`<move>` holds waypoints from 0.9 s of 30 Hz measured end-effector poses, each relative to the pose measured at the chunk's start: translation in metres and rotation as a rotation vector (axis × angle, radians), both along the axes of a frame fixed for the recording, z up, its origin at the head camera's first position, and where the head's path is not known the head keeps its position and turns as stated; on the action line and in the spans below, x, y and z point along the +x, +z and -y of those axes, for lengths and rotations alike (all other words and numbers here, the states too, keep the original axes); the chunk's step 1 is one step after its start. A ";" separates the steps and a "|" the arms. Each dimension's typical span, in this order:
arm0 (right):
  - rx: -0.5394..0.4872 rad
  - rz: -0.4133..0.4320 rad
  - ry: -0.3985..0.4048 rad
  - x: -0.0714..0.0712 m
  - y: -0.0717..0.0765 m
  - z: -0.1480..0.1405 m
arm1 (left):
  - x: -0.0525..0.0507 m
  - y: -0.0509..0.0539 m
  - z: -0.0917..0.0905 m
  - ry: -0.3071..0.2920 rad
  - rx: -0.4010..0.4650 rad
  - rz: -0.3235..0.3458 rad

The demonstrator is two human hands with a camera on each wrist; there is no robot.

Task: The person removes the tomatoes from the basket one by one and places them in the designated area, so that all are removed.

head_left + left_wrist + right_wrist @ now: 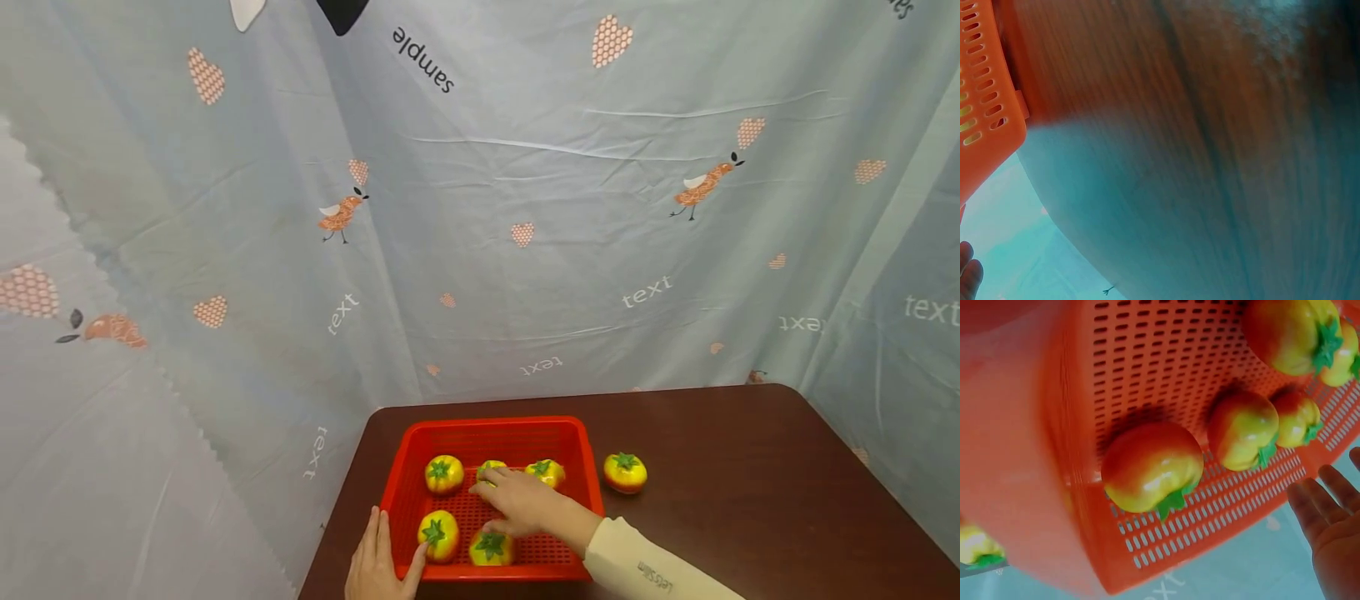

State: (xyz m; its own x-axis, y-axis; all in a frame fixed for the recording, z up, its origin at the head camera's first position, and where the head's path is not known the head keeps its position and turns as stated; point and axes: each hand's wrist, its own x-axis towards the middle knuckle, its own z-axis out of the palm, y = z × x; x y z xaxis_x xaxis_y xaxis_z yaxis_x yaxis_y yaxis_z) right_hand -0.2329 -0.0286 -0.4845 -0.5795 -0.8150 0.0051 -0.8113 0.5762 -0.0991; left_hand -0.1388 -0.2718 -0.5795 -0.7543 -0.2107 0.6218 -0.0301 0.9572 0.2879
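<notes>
A red plastic basket (480, 572) holds several yellow-red fruits with green leaves, among them a front-left one (438, 536) and a back-left one (445, 474). My left hand (382, 560) touches the basket's front-left corner, fingers straight, thumb over the rim. Over the middle of the basket is my right hand (527, 502), fingers spread above the back-middle fruit (491, 472) and near the front one (492, 548); it grips nothing. In the right wrist view the right hand (1335, 531) appears with extended fingers, apart from the fruits (1152, 467).
One more fruit (625, 472) lies on the dark brown table (750, 483), right of the basket. A pale blue patterned cloth (525, 192) hangs behind the table and along its sides.
</notes>
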 end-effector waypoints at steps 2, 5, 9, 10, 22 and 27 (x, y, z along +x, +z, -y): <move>0.014 0.007 0.003 0.001 -0.003 0.002 | -0.001 0.000 0.001 -0.007 -0.004 -0.016; 0.031 0.007 0.012 0.001 -0.005 0.006 | -0.002 -0.001 0.002 -0.019 -0.014 -0.048; 0.079 -0.001 0.040 0.003 -0.005 0.012 | -0.002 0.001 0.003 -0.022 -0.012 -0.071; 0.093 0.005 0.048 0.003 -0.005 0.013 | -0.002 0.002 0.002 -0.016 -0.008 -0.063; 0.210 0.049 0.116 0.008 -0.013 0.032 | 0.004 0.003 -0.005 0.051 0.051 0.136; 0.253 0.067 0.097 0.008 -0.017 0.039 | 0.003 -0.001 -0.005 0.041 0.045 0.088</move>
